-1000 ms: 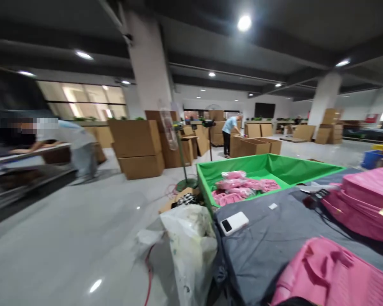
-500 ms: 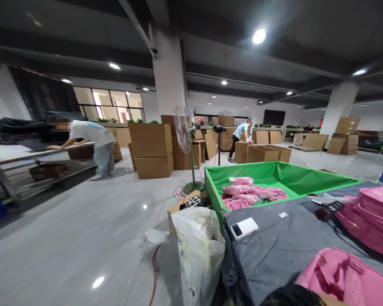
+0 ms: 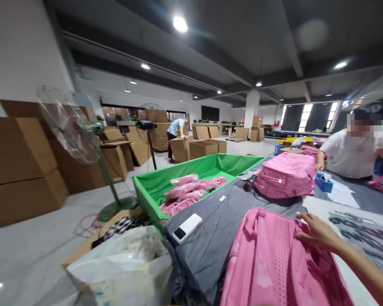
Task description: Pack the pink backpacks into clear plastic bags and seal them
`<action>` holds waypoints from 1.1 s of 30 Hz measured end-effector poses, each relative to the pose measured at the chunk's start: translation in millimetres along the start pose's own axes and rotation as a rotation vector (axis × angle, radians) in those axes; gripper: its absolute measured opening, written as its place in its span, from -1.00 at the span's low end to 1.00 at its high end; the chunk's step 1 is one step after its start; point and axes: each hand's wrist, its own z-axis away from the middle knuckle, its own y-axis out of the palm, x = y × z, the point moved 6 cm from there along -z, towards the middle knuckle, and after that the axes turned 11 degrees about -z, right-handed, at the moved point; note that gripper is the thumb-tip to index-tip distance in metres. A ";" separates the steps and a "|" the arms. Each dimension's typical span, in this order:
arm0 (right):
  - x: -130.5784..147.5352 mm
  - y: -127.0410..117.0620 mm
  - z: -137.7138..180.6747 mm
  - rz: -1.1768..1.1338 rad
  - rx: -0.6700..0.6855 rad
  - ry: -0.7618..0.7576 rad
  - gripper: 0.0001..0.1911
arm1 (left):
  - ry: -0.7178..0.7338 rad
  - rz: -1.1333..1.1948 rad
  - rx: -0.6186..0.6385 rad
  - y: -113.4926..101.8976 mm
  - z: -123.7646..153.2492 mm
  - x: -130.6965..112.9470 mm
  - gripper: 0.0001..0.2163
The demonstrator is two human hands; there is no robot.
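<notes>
My right hand (image 3: 319, 233) reaches in from the lower right. Its fingers lie stretched out on the upper right edge of a pink backpack (image 3: 268, 263), which rests flat on the grey-covered table (image 3: 217, 221). Nothing is held in the hand. My left hand is out of view. A second pink backpack (image 3: 285, 174) lies farther back on the same table, with a dark tool beside it. A white power bank (image 3: 187, 228) lies near the table's left edge.
A green fabric bin (image 3: 153, 187) holding bagged pink items (image 3: 188, 189) adjoins the table. A stuffed plastic bag (image 3: 124, 263), a floor fan (image 3: 70, 127) and cardboard boxes (image 3: 19, 170) stand at left. A co-worker (image 3: 354, 153) leans on the table at right; another person (image 3: 175, 131) works far back.
The view has swung right, off the open floor and onto the table. My right hand has come into view on the near pink backpack, and a co-worker at the right has appeared.
</notes>
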 end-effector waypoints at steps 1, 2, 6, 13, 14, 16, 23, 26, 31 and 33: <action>-1.9 9.6 -0.2 -0.010 0.012 0.006 -0.31 | -0.009 -0.044 -0.063 -23.5 -5.7 0.8 -0.70; -4.0 18.2 0.9 -0.020 0.015 0.010 -0.27 | -0.021 -0.110 -0.160 -50.3 -15.1 2.0 -0.66; -16.4 43.1 15.7 -0.048 -0.032 -0.004 -0.24 | -0.198 -0.512 -0.646 -145.3 -71.0 18.1 -0.40; -19.6 52.2 58.9 -0.050 -0.451 -0.324 -0.47 | -0.117 -0.673 -0.540 -130.2 -136.2 49.7 -0.49; -12.9 52.7 64.3 -0.021 -0.489 -0.369 -0.49 | -0.082 -0.691 -0.533 -126.0 -132.9 49.6 -0.50; 5.8 53.6 74.4 0.050 -0.533 -0.439 -0.53 | -0.032 -0.712 -0.519 -120.3 -120.3 50.9 -0.51; 58.3 65.4 128.6 0.332 -0.502 -0.510 -0.57 | 0.126 -0.918 -0.616 -84.8 -49.1 69.4 -0.63; 53.8 70.2 151.9 0.320 -0.422 -0.471 -0.62 | 0.119 -1.109 -0.445 -62.5 -35.4 77.1 -0.70; 10.8 80.8 126.0 0.176 -0.016 -0.103 -0.51 | 0.030 -1.177 -0.159 -61.6 -62.7 90.6 -0.84; -14.6 87.5 100.8 0.168 0.133 0.085 -0.51 | -0.038 -1.186 -0.099 -67.6 -89.2 96.4 -0.83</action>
